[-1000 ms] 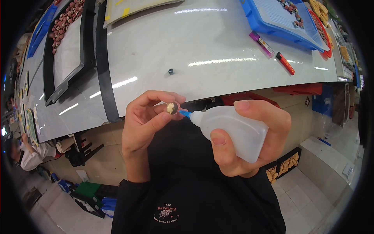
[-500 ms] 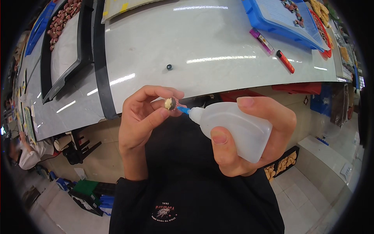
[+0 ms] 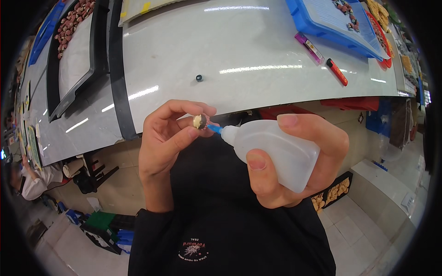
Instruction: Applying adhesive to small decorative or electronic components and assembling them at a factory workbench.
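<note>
Between the fingertips and thumb of my left hand [image 3: 170, 138] is a small round figurine piece [image 3: 199, 122], cream and dark brown with some pink at its lower right. My right hand [image 3: 299, 158] is wrapped around a translucent white squeeze bottle [image 3: 271, 147], tilted so that its thin blue nozzle tip [image 3: 214, 129] points left. The tip meets the right side of the piece or lies just beside it; which one I cannot tell. Beyond my left hand, a small dark round part [image 3: 199, 78] rests on the grey-white table [image 3: 184, 50].
At far left stands a black tray [image 3: 102, 55] with many small pinkish pieces. A blue tray [image 3: 313, 27] with similar parts sits far right, beside a red bowl [image 3: 389, 62]. Nearer lie a purple tube [image 3: 309, 48] and a red lighter-shaped item [image 3: 337, 72]. A co-worker [image 3: 43, 175] is at left.
Both hands, the piece and the bottle have shifted very slightly left together. Each hand keeps its hold.
</note>
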`<act>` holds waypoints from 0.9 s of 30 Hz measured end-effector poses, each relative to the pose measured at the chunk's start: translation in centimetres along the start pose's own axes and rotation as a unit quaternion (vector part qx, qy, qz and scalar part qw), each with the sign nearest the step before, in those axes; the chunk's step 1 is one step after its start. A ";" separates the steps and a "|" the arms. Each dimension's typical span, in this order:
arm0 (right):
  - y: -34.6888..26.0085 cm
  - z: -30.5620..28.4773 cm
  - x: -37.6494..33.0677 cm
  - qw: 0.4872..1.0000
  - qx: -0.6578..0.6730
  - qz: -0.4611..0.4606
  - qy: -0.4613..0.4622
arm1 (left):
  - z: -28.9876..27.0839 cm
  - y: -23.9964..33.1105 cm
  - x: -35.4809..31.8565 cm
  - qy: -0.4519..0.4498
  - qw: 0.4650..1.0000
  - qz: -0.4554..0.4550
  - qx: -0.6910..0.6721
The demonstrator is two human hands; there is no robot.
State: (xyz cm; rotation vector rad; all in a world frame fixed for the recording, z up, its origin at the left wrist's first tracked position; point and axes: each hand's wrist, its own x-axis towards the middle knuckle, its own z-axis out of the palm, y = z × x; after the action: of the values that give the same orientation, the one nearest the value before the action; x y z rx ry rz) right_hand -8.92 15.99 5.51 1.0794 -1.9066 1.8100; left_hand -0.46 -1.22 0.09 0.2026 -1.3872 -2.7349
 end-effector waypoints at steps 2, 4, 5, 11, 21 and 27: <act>0.0 0.0 0.0 1.000 0.009 -0.002 0.004 | 0.0 0.0 0.0 -0.001 1.000 0.001 -0.004; 0.0 0.0 0.0 1.000 -0.002 -0.005 0.001 | 0.1 0.0 0.1 -0.001 1.000 0.002 -0.003; 0.0 0.0 0.0 1.000 -0.002 -0.005 0.001 | 0.1 0.0 0.1 -0.001 1.000 0.003 -0.001; 0.0 0.0 -0.1 1.000 -0.002 -0.008 0.006 | 0.1 -0.1 0.1 -0.002 1.000 0.003 0.000; -0.2 -0.4 0.0 1.000 -0.008 0.014 0.004 | 0.1 0.0 0.2 0.005 1.000 -0.001 0.009; 1.9 -0.5 -0.2 0.980 0.070 0.140 0.122 | -1.0 0.6 -0.2 0.043 0.998 0.010 0.036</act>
State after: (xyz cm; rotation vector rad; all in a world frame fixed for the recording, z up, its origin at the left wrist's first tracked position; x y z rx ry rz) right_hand -10.22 16.35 4.11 0.6118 -1.8791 2.1436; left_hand -0.14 -2.33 0.00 0.3044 -1.4574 -2.6306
